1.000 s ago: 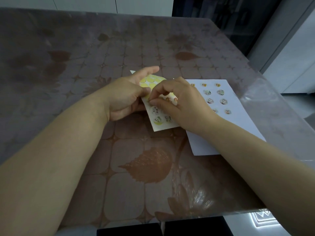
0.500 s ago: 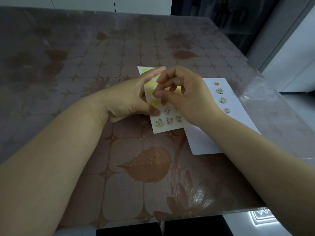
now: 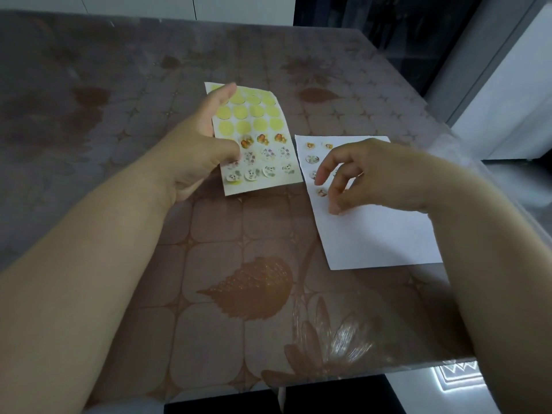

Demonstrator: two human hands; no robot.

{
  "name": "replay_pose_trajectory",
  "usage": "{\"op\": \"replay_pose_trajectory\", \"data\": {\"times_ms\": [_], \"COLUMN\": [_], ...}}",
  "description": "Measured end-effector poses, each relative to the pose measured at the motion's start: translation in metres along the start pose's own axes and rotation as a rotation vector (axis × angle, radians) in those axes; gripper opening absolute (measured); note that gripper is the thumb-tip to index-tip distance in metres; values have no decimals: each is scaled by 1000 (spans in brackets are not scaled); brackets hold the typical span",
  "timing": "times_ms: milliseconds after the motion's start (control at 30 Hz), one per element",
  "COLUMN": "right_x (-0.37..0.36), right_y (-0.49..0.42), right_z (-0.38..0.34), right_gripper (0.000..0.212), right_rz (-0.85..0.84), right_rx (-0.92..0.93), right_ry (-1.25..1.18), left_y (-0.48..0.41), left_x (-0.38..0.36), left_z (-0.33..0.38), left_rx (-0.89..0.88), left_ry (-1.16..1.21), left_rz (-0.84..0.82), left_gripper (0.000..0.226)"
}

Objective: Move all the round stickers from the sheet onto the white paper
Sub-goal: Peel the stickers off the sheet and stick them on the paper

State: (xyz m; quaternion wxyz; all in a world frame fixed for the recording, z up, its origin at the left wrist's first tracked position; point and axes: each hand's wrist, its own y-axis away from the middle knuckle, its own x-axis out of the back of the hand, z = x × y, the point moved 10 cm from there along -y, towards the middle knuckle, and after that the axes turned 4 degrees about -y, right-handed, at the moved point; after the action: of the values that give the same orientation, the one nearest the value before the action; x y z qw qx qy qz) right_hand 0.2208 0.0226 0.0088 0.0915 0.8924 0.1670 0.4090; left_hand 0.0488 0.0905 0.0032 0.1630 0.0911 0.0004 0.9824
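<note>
While my left hand (image 3: 203, 144) lies flat along the sticker sheet's (image 3: 263, 186) left edge, thumb on its round stickers (image 3: 267, 153), my right hand (image 3: 373, 174) hovers curled over the white paper (image 3: 382, 234). I cannot tell whether it pinches a sticker. Placed stickers (image 3: 312, 159) sit at the paper's top left, and sheet and paper lie apart on the table (image 3: 239, 234).

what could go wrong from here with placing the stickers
1. The right hand hovers over the white paper, right beside a placed sticker; a new one could overlap it.
2. Nothing holds the paper down, since the left hand rests on the sticker sheet, so the paper may lift or slide with a sticky fingertip.
</note>
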Motion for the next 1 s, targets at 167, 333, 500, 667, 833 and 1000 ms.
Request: {"op": "replay_pose_trajectory", "data": {"times_ms": [167,333,500,667,833,1000], "right_x": [2,1,0,1,4,11], "right_y": [0,-2,-5,-6,-6,1], "right_z": [-2,1,2,3,2,14], "right_gripper": [34,34,33,33,37,50], "right_rz": [42,66,94,133,139,146], "right_rx": [18,-5,-19,-57,-112,-206], "right_ry": [69,39,25,107,189,275], "left_y": [0,0,1,2,3,3], "left_x": [-2,-3,-7,-8,-10,-12], "left_z": [0,-2,-1,0,0,-1], "left_rx": [-9,1,3,-4,-3,-2], "left_ry": [-47,-60,-67,-73,-75,-62], "left_rz": [-2,-14,-39,-45,-66,-79], "left_gripper": [81,80,81,81,81,82]}}
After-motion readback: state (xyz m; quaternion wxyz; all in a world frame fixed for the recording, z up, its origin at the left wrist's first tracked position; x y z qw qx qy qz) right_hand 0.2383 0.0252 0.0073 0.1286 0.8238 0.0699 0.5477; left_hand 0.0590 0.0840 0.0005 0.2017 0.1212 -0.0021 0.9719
